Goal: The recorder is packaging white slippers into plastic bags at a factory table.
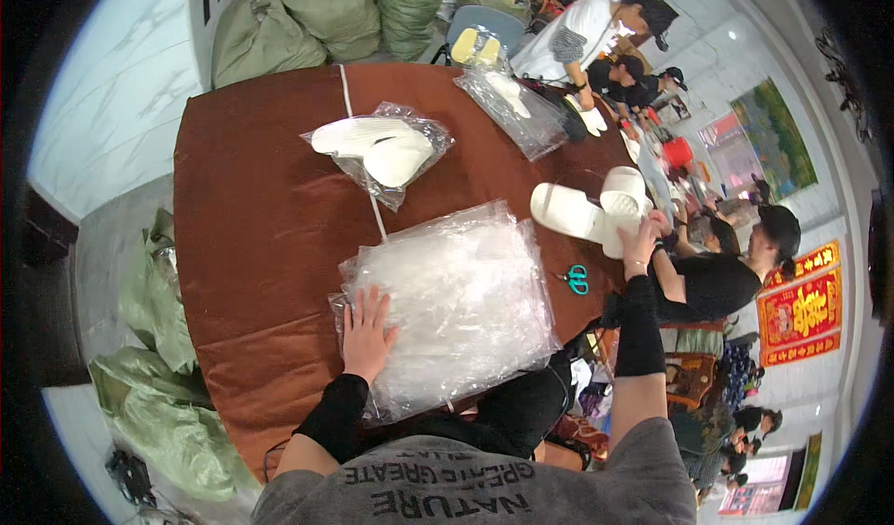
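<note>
My left hand (368,332) lies flat, fingers spread, on the near left edge of a stack of clear plastic bags (456,292). Farther right, my right hand (638,244) has its fingers on the heel end of a white slide slipper (622,204). Its mate, another white slipper (566,212), lies against it on the left, pointing left. A co-worker's hand shows right beside my right hand. Teal-handled scissors (576,280) rest between the bag stack and my right forearm. Toward the far side sits a bagged pair of white slippers (386,152).
A brown cloth covers the table (251,264). Another bagged white pair (507,96) lies at the far right, near a co-worker in white (573,40). A co-worker in black (712,283) is close on my right. Green sacks (317,17) stand behind the table and at left.
</note>
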Available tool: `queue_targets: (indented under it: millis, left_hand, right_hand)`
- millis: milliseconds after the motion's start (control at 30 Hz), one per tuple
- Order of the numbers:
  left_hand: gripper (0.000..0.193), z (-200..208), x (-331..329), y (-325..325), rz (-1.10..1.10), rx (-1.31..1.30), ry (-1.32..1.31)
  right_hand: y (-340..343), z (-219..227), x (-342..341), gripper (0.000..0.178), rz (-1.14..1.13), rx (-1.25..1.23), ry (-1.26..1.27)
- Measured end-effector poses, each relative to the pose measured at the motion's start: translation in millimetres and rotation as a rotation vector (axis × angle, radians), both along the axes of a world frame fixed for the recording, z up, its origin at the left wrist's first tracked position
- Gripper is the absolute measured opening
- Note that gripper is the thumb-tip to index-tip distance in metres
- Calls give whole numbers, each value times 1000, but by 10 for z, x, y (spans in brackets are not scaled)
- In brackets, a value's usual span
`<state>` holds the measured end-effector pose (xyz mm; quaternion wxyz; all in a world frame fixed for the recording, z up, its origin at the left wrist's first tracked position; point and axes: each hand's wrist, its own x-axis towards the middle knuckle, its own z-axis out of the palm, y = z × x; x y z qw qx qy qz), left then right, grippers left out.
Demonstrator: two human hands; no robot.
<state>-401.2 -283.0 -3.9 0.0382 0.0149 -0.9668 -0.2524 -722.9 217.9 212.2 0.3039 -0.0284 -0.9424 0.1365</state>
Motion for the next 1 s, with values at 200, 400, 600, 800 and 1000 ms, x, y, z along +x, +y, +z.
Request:
queue_targets:
  millis: [200, 400, 600, 800, 1000]
  left_hand:
    - [69, 85, -132, 89, -39, 13, 50]
    - [69, 38, -42, -121, 20, -31, 25]
    - [68, 58, -99, -85, -13, -61, 26]
    - [69, 71, -28, -50, -16, -41, 37]
    - [71, -21, 65, -90, 6, -39, 87]
  right_hand:
    - [-2197, -636, -254, 47, 756, 186, -280]
    - [-4878, -1124, 548, 113, 759, 315, -581]
    - [-4802, -1524, -145, 45, 597, 469, -252]
    - [-3639, -496, -621, 21, 608, 320, 78]
    - [-2736, 981, 275, 31, 478, 45, 213]
